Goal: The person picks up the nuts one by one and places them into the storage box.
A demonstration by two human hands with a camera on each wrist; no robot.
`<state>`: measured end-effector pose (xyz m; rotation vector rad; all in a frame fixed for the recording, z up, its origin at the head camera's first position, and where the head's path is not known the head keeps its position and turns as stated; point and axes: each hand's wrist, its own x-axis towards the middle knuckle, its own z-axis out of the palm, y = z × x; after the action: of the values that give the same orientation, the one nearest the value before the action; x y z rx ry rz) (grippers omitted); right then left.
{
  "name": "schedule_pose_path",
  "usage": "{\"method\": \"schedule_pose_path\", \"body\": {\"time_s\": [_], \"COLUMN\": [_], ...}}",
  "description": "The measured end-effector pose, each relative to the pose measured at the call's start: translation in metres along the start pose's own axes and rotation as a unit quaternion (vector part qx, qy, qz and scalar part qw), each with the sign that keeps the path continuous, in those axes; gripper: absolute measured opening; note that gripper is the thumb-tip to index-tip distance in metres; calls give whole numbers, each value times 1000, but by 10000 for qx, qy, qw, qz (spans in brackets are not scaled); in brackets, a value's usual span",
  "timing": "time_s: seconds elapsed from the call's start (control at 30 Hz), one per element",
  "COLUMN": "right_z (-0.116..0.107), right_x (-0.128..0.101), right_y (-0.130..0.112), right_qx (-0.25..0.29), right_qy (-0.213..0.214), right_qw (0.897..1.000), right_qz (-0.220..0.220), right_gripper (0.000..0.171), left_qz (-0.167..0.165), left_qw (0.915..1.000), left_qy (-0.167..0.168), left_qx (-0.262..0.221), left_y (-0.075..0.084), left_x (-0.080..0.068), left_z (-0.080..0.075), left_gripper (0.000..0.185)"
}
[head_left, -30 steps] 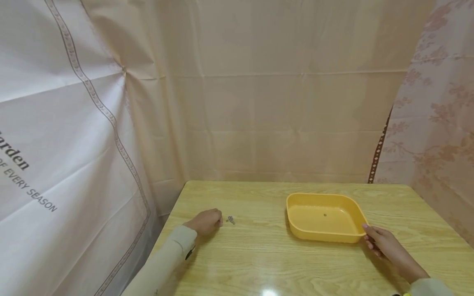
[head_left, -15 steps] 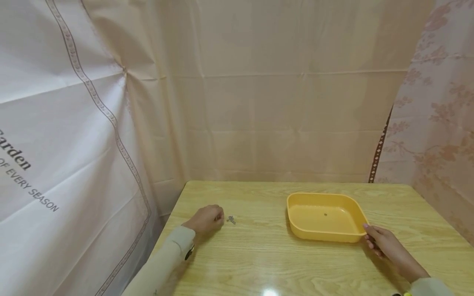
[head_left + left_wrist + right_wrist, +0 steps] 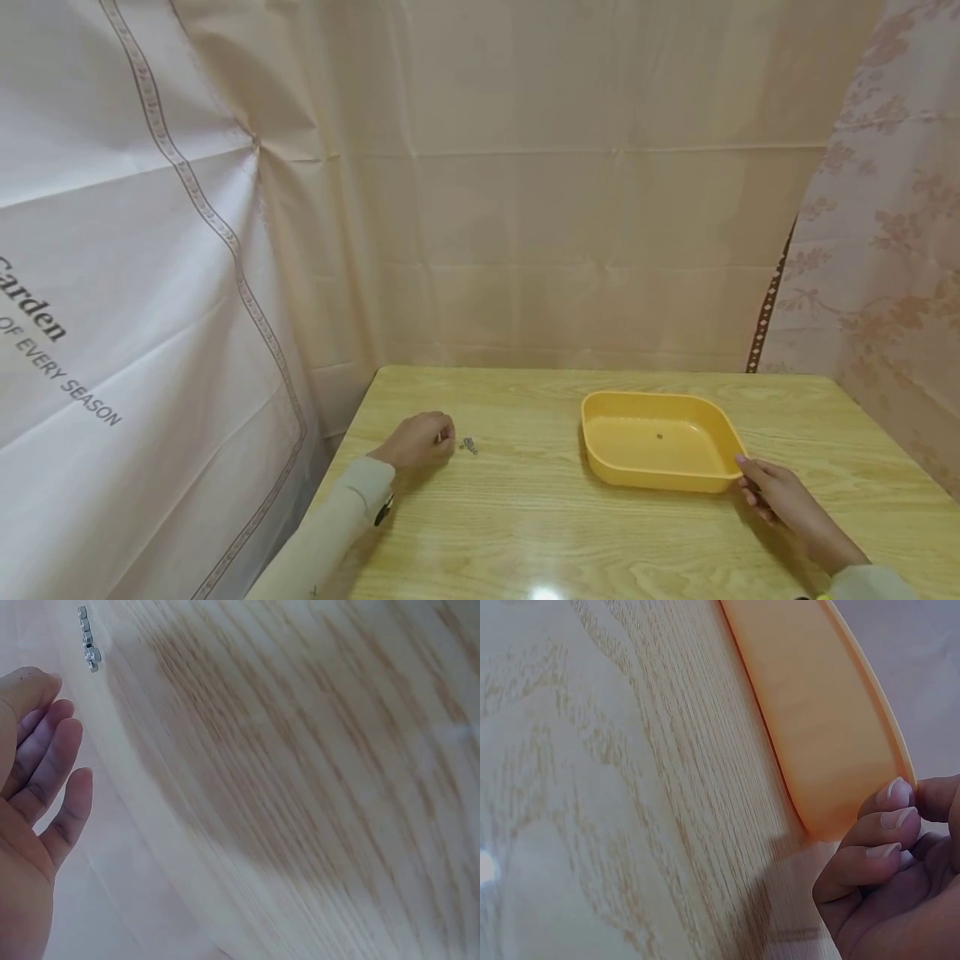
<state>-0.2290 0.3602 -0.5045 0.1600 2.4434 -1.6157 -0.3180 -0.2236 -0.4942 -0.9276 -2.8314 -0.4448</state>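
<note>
In the head view, my left hand (image 3: 417,440) hovers over the table's left part, just left of a small cluster of metal nuts (image 3: 469,445). Its fingers bend loosely in the left wrist view, and I see nothing between them; the far side of the fingertips is hidden. There the nuts (image 3: 88,639) lie in a short row beyond the fingertips. My right hand (image 3: 780,500) grips the near right corner of a shallow yellow tray (image 3: 652,481), thumb over the rim and fingers curled below. One tiny dark piece (image 3: 659,436), perhaps a nut, lies on the tray's floor.
The wood-grain table (image 3: 517,517) carries the tray on its right half. A beige cloth (image 3: 510,250) hangs behind its far edge. A printed white cloth (image 3: 150,333) stands at the left, and a floral one (image 3: 892,275) at the right.
My left hand has shifted slightly up and to the right beside the nuts, and its fingers have loosened a little. The right hand and the tray stay put.
</note>
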Motion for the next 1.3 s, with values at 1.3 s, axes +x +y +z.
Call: {"method": "schedule_pose_path", "body": {"time_s": [1.3], "right_z": [0], "right_x": [-2], "right_y": [-3], "right_qx": [43], "right_qy": [-142], "right_qw": [9998], "right_qz": [129], "right_gripper": [48], "left_qz": [482], "left_qw": [9986], "left_qy": [193], "left_qx": [63], "left_y": [25], "left_x": [30], "left_z": [2], "left_gripper": [8]}}
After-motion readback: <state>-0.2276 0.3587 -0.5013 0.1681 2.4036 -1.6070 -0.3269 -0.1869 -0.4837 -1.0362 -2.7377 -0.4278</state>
